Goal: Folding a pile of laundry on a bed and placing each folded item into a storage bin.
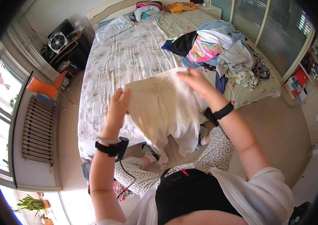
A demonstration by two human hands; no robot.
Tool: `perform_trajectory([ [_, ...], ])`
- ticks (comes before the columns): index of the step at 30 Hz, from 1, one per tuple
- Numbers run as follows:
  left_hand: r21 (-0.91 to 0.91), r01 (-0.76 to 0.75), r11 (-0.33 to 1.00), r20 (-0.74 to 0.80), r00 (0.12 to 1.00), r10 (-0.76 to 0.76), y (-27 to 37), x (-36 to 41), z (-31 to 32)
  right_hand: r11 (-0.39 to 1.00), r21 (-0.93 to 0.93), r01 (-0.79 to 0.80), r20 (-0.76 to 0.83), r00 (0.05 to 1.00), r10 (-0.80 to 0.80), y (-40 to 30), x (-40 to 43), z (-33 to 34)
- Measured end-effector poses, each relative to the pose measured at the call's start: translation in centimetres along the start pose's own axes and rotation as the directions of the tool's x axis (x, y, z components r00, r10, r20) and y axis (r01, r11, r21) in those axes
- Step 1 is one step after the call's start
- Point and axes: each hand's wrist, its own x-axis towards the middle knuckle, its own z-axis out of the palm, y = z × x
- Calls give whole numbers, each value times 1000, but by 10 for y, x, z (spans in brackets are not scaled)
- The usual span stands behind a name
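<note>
Stretched between my two hands is a cream-coloured garment (pixel 161 104), likely trousers, with two leg-like parts hanging down. My left hand (pixel 118 105) grips its upper left corner. At the upper right corner my right hand (pixel 196 83) pinches the cloth's edge. The garment hangs before the near edge of the bed, and its lower ends are close to my feet. Behind it lies a white floral bed sheet (pixel 119 62). A heap of mixed clothes (pixel 212 47) rests on the bed's right side, beyond my right hand.
Folded bedding (pixel 147 12) and a pillow (pixel 115 28) lie at the bed's head. An orange chair (pixel 46 85) and a radiator (pixel 38 130) stand left, near a desk with a fan (pixel 58 42). Sliding wardrobe doors (pixel 278 33) line the right. A cable runs from my left wrist strap.
</note>
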Motion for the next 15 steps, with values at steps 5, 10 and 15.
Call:
perform_trajectory([
  [5, -13, -170, 985, 59, 984, 171, -6, -8, 40, 954, 297, -45, 295, 954, -46, -14, -23, 75],
  [10, -197, -108, 974, 80, 989, 126, 0, -10, 22, 919, 392, 47, 519, 813, -263, -16, -27, 70],
  [15, -256, -186, 948, 145, 963, 228, 46, -21, -16, 966, 246, 85, 44, 994, -99, 72, -4, 25],
])
